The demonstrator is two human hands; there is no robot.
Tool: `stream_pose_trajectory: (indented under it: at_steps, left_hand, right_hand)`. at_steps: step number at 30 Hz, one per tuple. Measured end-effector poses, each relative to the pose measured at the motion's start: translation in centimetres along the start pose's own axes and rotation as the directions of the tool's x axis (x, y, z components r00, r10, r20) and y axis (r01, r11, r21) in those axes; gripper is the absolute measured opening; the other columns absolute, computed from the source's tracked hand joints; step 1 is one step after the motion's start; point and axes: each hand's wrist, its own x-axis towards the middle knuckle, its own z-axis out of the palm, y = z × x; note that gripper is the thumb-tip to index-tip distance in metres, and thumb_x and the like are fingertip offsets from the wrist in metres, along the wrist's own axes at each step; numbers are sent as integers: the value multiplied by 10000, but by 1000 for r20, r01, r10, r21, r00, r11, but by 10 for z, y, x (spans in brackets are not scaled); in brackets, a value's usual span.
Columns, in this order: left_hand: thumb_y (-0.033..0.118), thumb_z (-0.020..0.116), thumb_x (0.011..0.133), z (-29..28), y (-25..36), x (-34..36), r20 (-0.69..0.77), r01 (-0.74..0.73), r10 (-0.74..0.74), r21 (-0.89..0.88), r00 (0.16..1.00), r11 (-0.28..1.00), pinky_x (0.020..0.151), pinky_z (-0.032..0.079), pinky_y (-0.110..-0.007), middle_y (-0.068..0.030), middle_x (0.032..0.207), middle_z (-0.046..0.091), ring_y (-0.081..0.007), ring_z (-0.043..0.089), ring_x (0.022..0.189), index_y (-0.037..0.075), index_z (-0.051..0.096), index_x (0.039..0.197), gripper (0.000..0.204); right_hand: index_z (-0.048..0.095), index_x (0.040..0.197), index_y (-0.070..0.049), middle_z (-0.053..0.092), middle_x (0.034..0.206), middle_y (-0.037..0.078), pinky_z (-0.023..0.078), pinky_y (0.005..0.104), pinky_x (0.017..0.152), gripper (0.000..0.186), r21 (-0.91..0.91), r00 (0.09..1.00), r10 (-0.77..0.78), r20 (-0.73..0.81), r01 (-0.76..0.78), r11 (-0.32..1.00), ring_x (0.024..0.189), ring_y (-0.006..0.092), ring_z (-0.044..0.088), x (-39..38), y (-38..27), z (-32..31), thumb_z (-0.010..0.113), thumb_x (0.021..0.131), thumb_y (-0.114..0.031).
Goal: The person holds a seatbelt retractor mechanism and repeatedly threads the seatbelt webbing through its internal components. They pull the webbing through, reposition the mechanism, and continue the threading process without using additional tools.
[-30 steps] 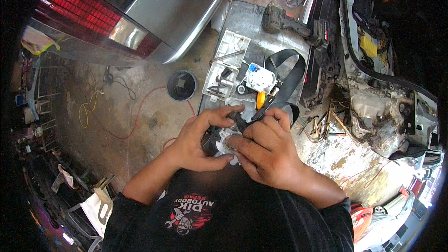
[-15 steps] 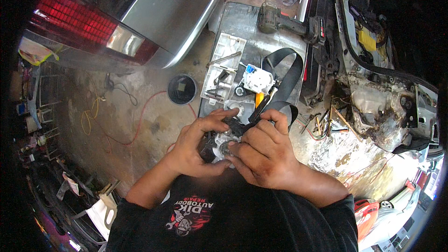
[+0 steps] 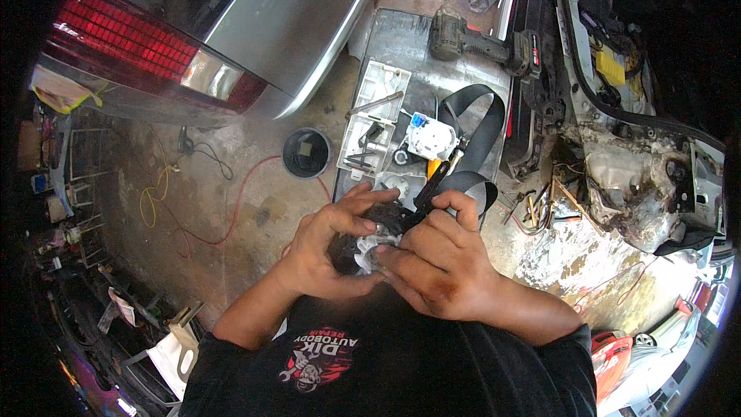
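My left hand (image 3: 328, 243) and my right hand (image 3: 440, 262) both grip a small black and white seat-belt mechanism (image 3: 369, 241) held close to my chest. My right fingers press on its top, by a black stem that sticks up. A grey belt strap (image 3: 472, 127) loops from the part up onto the grey metal panel (image 3: 401, 38). On that panel lie a white reel unit with a blue plug (image 3: 429, 137) and a white tray of tools (image 3: 373, 120).
A dark cordless drill (image 3: 478, 40) lies at the panel's far end. A black round cup (image 3: 306, 152) stands on the dirty concrete floor, beside a red cable (image 3: 231, 208). A silver car's rear with a red tail light (image 3: 139, 38) is upper left. A stripped car body (image 3: 625, 123) is on the right.
Both hands stay on the mechanism. The view has shifted slightly, and my right fingers have moved a little over the part's top.
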Motion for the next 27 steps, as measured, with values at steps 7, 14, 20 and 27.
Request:
stream_pose_trajectory:
  at_steps: [7,14,20,27]
  left_hand:
    - [73,999,737,2,-2,-1,-6,-6,6,6,1000,1000,1336,281,-676,-312,1536,657,-463,582,1524,149,556,1305,725]
    - [77,999,744,4,-1,-1,-18,-10,10,4,1000,1000,1330,299,-671,-316,1542,653,-449,598,1513,152,565,1309,717]
    - [86,1001,746,4,-1,-2,-11,-11,11,25,1000,1000,1327,307,-664,-332,1544,648,-447,598,1513,147,564,1324,727]
    - [101,995,753,4,0,-2,-9,6,-6,23,1000,1000,1328,314,-648,-340,1561,633,-453,591,1519,140,561,1311,708]
  right_hand:
    - [803,1041,-89,615,943,29,477,529,1000,345,-1,1000,16,-8,-16,1000,893,242,627,-1,1,1,922,734,-191]
    - [791,1119,-82,590,978,26,477,533,1011,385,-8,1000,-3,22,3,1000,920,238,621,-3,-1,3,893,760,-176]
    - [776,1054,-92,589,947,28,478,529,982,344,6,1000,4,6,-4,1000,898,246,634,-4,0,3,909,747,-167]
    - [755,1030,-99,597,943,37,479,522,967,328,-3,999,26,-37,-26,1000,879,265,638,-5,1,6,936,767,-174]
